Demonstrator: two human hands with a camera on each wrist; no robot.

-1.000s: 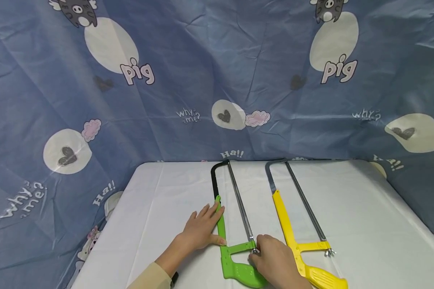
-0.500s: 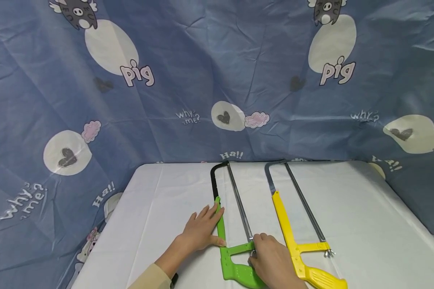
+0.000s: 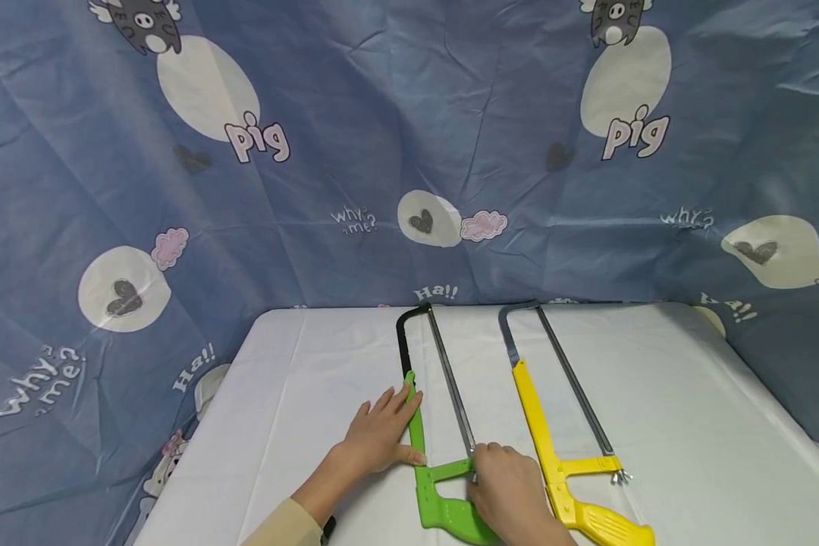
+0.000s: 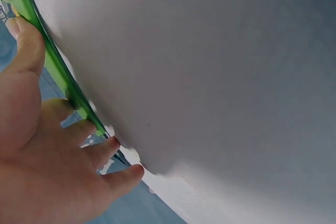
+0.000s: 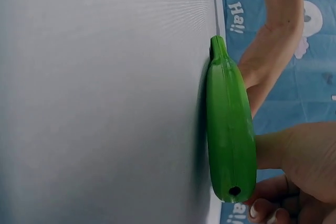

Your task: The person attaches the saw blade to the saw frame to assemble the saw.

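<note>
A green hacksaw (image 3: 423, 497) lies flat on the white table, its black front bow pointing away from me. My left hand (image 3: 375, 436) rests on the green frame with fingers spread and fairly straight; in the left wrist view the thumb and fingertips lie along the green frame bar (image 4: 65, 80). At the near end of the silver blade bar (image 3: 453, 383), my right hand (image 3: 512, 485) pinches the wing nut with curled fingers, which hide the nut. The green handle (image 5: 229, 124) fills the middle of the right wrist view, with part of the right hand behind it.
A yellow hacksaw (image 3: 553, 462) lies parallel, just right of my right hand, with its wing nut (image 3: 621, 477) exposed. The white tabletop (image 3: 314, 364) meets a blue printed cloth (image 3: 355, 152) hanging at the back and sides.
My right hand has shifted slightly left and now covers the green hacksaw's wing nut, which showed beside the fingers a second ago. The left hand and both hacksaws stay put.
</note>
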